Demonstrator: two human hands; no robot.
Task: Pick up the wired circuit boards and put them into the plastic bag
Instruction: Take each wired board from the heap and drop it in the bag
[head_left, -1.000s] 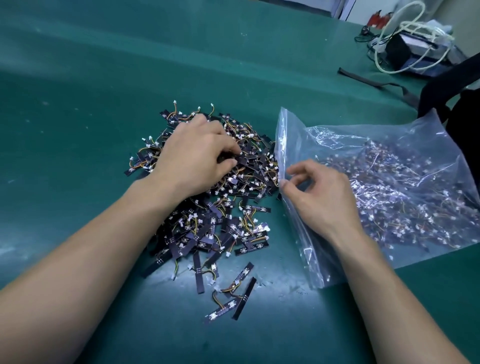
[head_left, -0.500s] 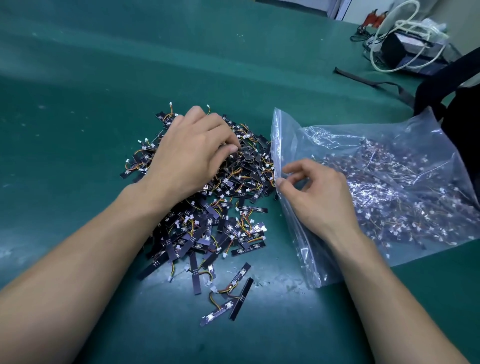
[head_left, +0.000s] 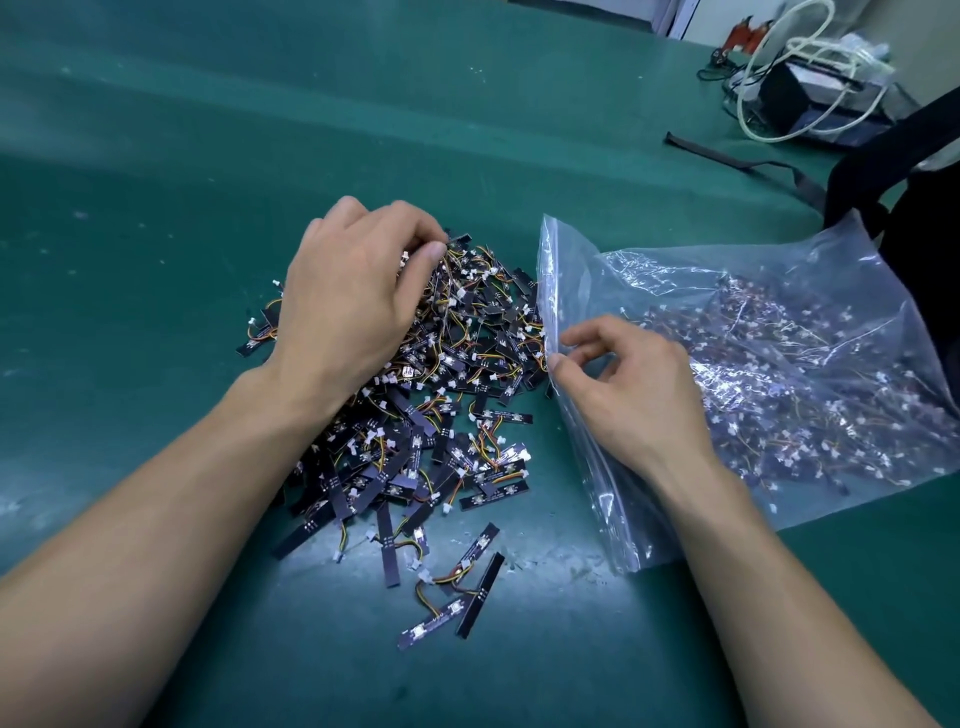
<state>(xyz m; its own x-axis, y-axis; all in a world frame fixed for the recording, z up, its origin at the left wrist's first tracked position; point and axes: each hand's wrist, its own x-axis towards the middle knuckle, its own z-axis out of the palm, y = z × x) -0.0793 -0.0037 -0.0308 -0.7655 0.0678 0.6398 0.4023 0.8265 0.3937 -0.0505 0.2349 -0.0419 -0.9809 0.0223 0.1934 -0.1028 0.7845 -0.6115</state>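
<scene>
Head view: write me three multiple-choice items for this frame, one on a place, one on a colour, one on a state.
1. The plastic bag lies where, relative to the loose circuit boards? A on top of them; B to their right; C to their left.
2. The table is: A green; B white; C red.
3. The right hand: A lies flat on the table; B holds a cable; C pinches the bag's edge.
Answers: 1 B, the bag spreads out right of the pile; 2 A, the surface is green all around; 3 C, thumb and forefinger close on the bag's left edge.
</scene>
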